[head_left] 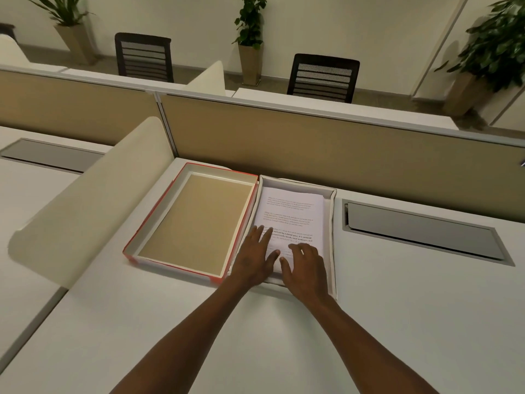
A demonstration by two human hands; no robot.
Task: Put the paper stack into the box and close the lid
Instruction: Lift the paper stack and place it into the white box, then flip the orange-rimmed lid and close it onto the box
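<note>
A white box sits on the desk against the partition, with the printed paper stack lying inside it. Touching its left side lies the lid, upside down, red on the outside with a brown inner face. My left hand rests flat on the near left part of the stack, fingers spread. My right hand lies palm down on the near right part of the stack, fingers slightly curled. Neither hand grips anything.
A tan partition wall runs behind the box. A cream curved divider stands to the left of the lid. A grey cable hatch is set in the desk to the right. Chairs and potted plants stand beyond.
</note>
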